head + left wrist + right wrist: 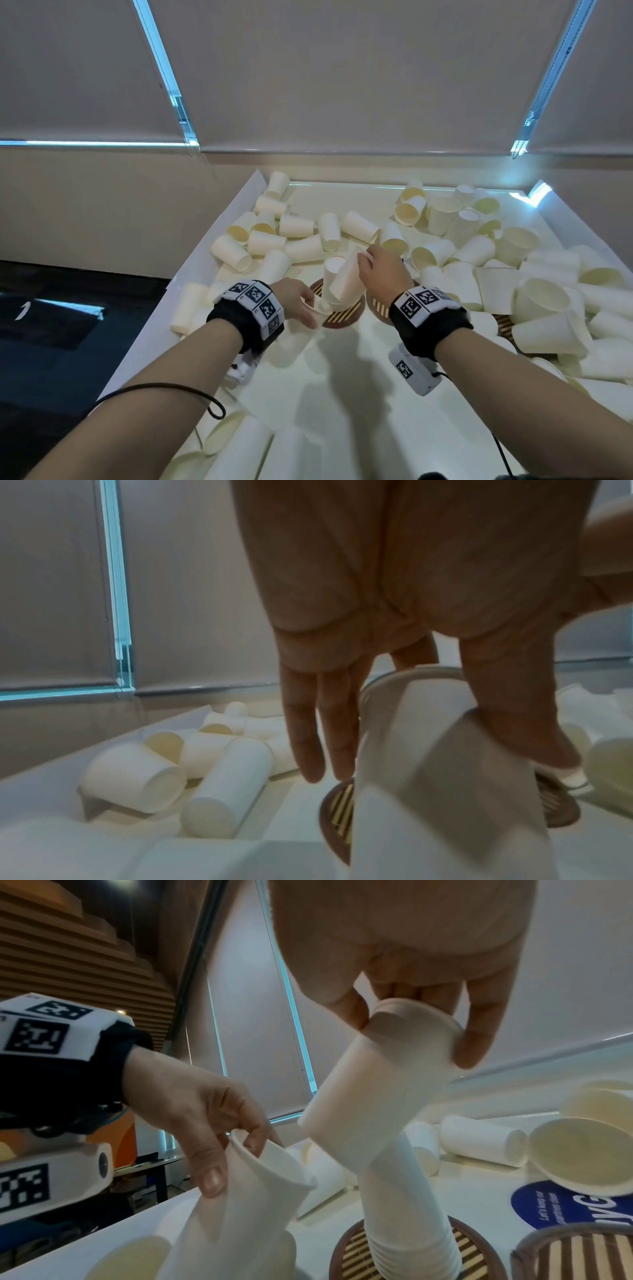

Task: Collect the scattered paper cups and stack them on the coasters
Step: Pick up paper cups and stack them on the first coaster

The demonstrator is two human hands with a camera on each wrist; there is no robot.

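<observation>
A stack of upside-down white paper cups point(331, 274) stands on a round striped brown coaster point(342, 317) mid-table. My right hand point(364, 257) grips one upside-down cup point(347, 279) by its base, tilted over the stack's top point(407, 1153). In the right wrist view the right hand point(411, 1031) has thumb and fingers round that cup point(369, 1085). My left hand point(310, 308) pinches the rim of another cup point(318, 306) just left of the coaster; its thumb and forefinger squeeze the cup's wall point(253, 1199). Both cups are apart from each other.
A second striped coaster point(378, 306) lies just right of the first, bare point(575, 1256). Loose cups point(298, 226) crowd the far left, the whole right side point(544, 298) and the near edge point(239, 445). A blue sticker point(565, 1204) is on the white table point(359, 377).
</observation>
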